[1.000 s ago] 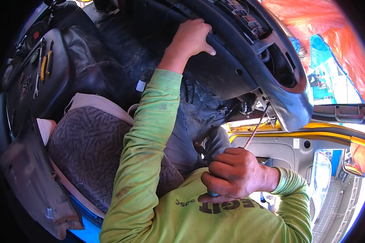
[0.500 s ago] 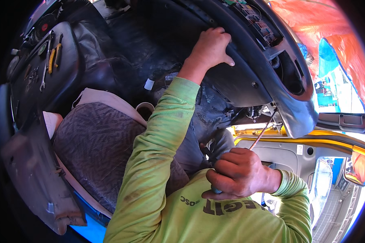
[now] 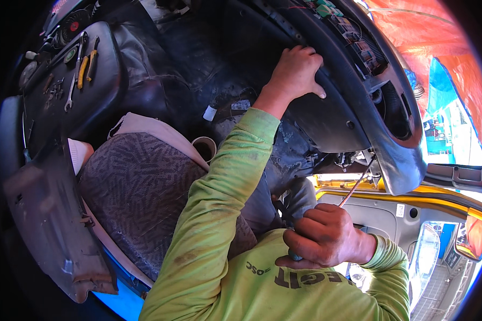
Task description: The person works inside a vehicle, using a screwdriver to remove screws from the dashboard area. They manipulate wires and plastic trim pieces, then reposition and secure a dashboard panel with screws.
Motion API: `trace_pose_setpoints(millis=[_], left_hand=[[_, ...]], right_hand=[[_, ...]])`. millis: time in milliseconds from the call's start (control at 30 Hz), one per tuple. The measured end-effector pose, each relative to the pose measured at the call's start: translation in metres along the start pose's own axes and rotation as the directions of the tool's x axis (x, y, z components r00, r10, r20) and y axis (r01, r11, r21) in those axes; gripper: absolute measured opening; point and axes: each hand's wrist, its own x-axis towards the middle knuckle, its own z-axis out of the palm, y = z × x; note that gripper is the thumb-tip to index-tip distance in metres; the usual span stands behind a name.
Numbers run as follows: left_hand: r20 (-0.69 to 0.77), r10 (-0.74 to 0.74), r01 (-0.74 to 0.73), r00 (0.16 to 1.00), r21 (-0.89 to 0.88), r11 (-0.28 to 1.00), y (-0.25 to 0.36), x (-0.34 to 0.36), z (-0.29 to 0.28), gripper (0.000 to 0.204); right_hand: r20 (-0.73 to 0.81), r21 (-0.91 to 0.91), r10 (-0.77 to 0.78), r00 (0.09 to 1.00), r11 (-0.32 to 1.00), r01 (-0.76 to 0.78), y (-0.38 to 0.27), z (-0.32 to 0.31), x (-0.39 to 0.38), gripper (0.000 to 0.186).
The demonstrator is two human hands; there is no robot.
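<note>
The dark lower dashboard panel [image 3: 332, 115] slopes across the upper middle. My left hand [image 3: 299, 75] rests against it, thumb spread away from bent fingers whose tips are partly hidden. Lower right, my right hand [image 3: 326, 235] is closed round a screwdriver [image 3: 357, 185]. Its thin reddish shaft slants up to the underside of the dashboard's right end, where metal parts and wiring [image 3: 348, 159] show. A bit of blue-green handle pokes out below the fist; where the tip meets the parts is too small to tell.
Left, a black seat [image 3: 99, 64] bears yellow-handled pliers [image 3: 85, 69], a wrench [image 3: 71, 93] and small hardware. A patterned seat cushion [image 3: 136, 198] lies beside a loose dark trim panel [image 3: 53, 224]. The dashboard top has an opening with exposed electrical parts [image 3: 353, 40]. An open yellow-edged door [image 3: 439, 198] stands right.
The whole view has shifted slightly, so the scene sits a little further right and lower. My left hand stays against the panel; my right still grips the screwdriver in much the same pose.
</note>
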Motion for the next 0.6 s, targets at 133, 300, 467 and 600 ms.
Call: trace_pose_setpoints(millis=[133, 300, 467, 600], left_hand=[[-0.046, 0.041, -0.042, 0.998, -0.009, 0.999, -0.001, 0.001, -0.001, 0.062], [-0.024, 0.029, -0.029, 0.999, 0.0, 1.0, -0.002, 0.003, 0.001, 0.063], [-0.01, 0.02, -0.02, 1.0, 0.025, 0.999, 0.0, 0.002, -0.002, 0.061], [-0.035, 0.014, -0.013, 0.999, 0.026, 1.0, -0.005, 0.003, -0.003, 0.06]], right_hand=[[-0.003, -0.01, -0.013, 1.0, 1.0, 0.013, -0.001, 0.0, -0.004, 0.038], [-0.024, 0.005, 0.011, 1.0, 1.0, -0.01, -0.001, 0.004, -0.01, 0.039], [-0.019, -0.001, 0.005, 1.0, 1.0, -0.005, -0.002, 0.007, -0.01, 0.04], [-0.011, -0.001, 0.006, 1.0, 1.0, -0.006, -0.002, 0.005, -0.01, 0.04]])
